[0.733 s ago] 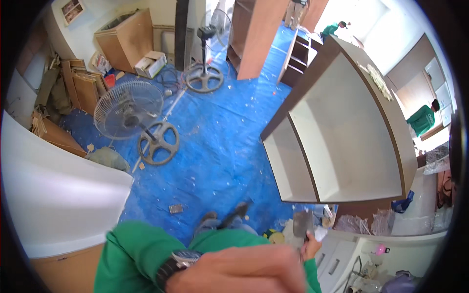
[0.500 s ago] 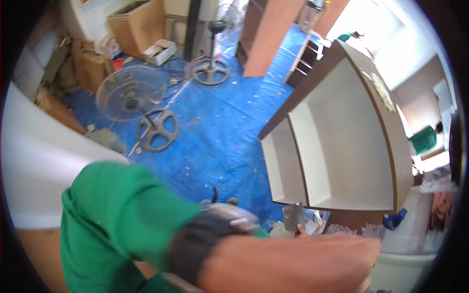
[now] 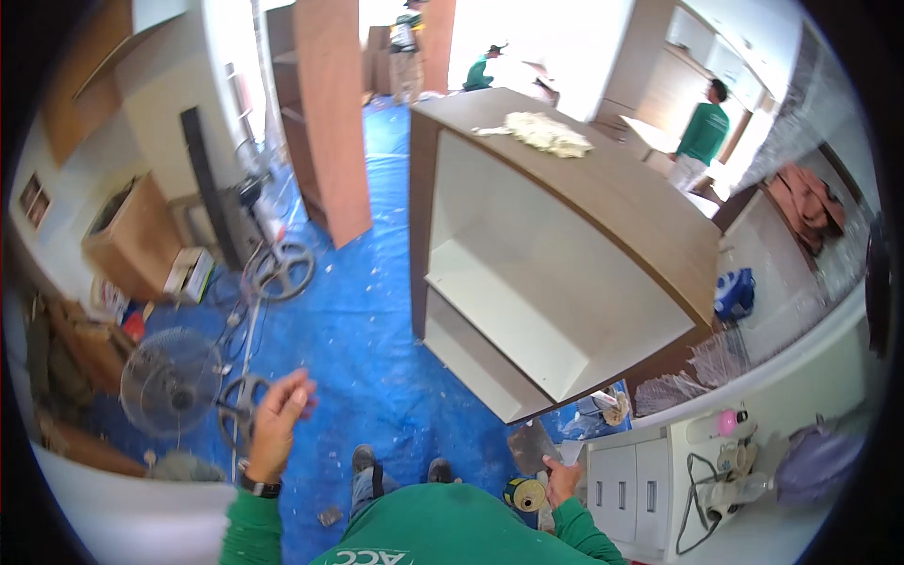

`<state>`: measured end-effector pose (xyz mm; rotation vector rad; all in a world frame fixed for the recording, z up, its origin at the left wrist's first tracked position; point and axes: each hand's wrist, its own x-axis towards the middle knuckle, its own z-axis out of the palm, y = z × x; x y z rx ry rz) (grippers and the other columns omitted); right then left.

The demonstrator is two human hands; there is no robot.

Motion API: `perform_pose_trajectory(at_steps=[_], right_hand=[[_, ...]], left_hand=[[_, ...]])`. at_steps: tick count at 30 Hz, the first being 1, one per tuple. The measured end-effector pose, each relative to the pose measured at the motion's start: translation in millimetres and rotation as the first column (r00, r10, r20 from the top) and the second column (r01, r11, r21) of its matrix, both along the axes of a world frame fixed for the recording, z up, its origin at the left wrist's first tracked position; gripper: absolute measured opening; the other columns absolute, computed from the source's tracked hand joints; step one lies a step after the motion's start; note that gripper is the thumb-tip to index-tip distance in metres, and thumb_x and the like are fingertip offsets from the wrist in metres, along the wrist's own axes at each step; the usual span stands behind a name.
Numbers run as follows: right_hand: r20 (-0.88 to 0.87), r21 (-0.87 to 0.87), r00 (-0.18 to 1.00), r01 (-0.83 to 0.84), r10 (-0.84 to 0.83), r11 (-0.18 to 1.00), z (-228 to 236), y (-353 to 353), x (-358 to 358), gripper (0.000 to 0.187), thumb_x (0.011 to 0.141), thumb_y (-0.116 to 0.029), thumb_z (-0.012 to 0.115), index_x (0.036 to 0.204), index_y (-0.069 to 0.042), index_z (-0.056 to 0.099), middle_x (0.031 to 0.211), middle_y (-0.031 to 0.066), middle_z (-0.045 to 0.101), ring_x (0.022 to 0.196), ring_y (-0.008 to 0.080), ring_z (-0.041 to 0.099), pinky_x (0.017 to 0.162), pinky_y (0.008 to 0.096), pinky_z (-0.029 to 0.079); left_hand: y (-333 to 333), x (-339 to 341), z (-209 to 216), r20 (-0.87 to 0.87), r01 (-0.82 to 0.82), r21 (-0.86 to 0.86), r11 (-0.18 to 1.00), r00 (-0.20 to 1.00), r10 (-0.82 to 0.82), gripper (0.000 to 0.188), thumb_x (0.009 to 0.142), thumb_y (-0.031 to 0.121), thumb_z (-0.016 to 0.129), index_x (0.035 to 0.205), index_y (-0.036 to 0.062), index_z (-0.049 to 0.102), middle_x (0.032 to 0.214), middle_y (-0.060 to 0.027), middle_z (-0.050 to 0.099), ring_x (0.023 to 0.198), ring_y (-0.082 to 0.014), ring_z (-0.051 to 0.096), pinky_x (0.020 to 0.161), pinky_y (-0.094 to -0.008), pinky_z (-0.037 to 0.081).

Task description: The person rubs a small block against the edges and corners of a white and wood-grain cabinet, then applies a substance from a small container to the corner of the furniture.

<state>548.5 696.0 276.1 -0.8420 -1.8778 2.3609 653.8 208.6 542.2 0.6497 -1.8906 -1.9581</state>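
My left hand [image 3: 279,414] is raised over the blue floor sheet, near the standing fan, with loosely bent fingers and nothing visible in them. A dark watch [image 3: 258,483] is on its wrist. At my lower right, my right hand [image 3: 563,479] grips a flat grey rectangular plate [image 3: 533,447] by its edge. This plate is just below the near corner of an open brown cabinet [image 3: 556,273] with white insides. Below the plate, close to my right hand, is a round tin with a yellow rim [image 3: 524,494].
A pale cloth bundle [image 3: 546,134] lies on the cabinet top. To the left are a fan [image 3: 171,381] and a wooden box [image 3: 141,237]; a tall wood panel [image 3: 331,122] stands ahead. White drawers [image 3: 625,492] are at right. Several people, one in green [image 3: 704,130], are farther off.
My left arm has swung from across the lower view to the left side. The view has shifted, bringing the cabinet nearer the middle. My right hand still holds the plate.
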Motion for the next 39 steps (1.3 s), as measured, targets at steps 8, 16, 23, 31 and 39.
perform_pose_trajectory(at_steps=[8, 16, 23, 31, 39], right_hand=[[-0.032, 0.04, 0.987, 0.156, -0.155, 0.987, -0.6, -47.9, 15.4, 0.05, 0.076, 0.012, 0.076, 0.122, 0.004, 0.059, 0.109, 0.0108, 0.067, 0.092, 0.0238, 0.068, 0.082, 0.0363, 0.055], [-0.031, 0.078, 0.992, 0.121, -0.119, 0.99, 6.3, -157.0, 15.3, 0.039, 0.075, 0.009, 0.077, 0.112, 0.005, 0.064, 0.098, 0.0087, 0.069, 0.087, 0.0197, 0.067, 0.078, 0.0349, 0.055], [-0.137, -0.011, 0.976, 0.17, -0.17, 0.985, 44.7, -223.1, 11.0, 0.038, 0.076, 0.008, 0.078, 0.111, 0.005, 0.064, 0.1, 0.0079, 0.068, 0.086, 0.0189, 0.066, 0.08, 0.0338, 0.054], [-0.19, 0.03, 0.932, 0.321, -0.31, 0.947, 49.5, -208.0, 42.2, 0.045, 0.076, 0.009, 0.077, 0.118, 0.005, 0.062, 0.104, 0.0082, 0.067, 0.092, 0.0202, 0.067, 0.085, 0.0344, 0.054], [-0.121, 0.066, 0.925, 0.368, -0.359, 0.927, 54.4, -162.8, 39.1, 0.049, 0.076, 0.01, 0.076, 0.122, 0.006, 0.061, 0.107, 0.0103, 0.068, 0.095, 0.0223, 0.068, 0.087, 0.035, 0.055]], left_hand=[[-69.1, 94.8, -294.7, 0.704, 0.56, 0.21, 0.801, 0.482, -0.522, 0.029, 0.107, 0.033, 0.052, 0.1, 0.0081, 0.064, 0.077, -0.004, 0.061, 0.07, -0.018, 0.059, 0.067, -0.0371, 0.049], [-170.3, 52.8, -250.9, 0.657, 0.838, 0.09, 0.539, 0.357, -0.664, 0.03, 0.105, 0.034, 0.056, 0.103, 0.0061, 0.066, 0.081, -0.0082, 0.064, 0.073, -0.0213, 0.059, 0.07, -0.0393, 0.05], [-228.8, 27.1, -232.4, 0.566, 0.958, -0.133, 0.256, 0.285, -0.774, 0.031, 0.103, 0.034, 0.06, 0.106, 0.0043, 0.068, 0.084, -0.0118, 0.066, 0.075, -0.0241, 0.06, 0.072, -0.0412, 0.05], [-259.5, 7.8, -275.2, 0.339, 0.742, 0.287, 0.606, 0.513, -0.789, 0.017, 0.102, 0.018, 0.06, 0.101, 0.002, 0.065, 0.085, -0.0109, 0.065, 0.072, -0.0227, 0.057, 0.069, -0.0399, 0.048], [-203.3, -19.6, -147.9, 0.512, 0.467, 0.531, 0.707, 0.488, -0.707, 0.038, 0.102, 0.029, 0.066, 0.125, -0.0019, 0.063, 0.118, -0.0169, 0.066, 0.12, -0.0313, 0.062, 0.097, -0.05, 0.054]])
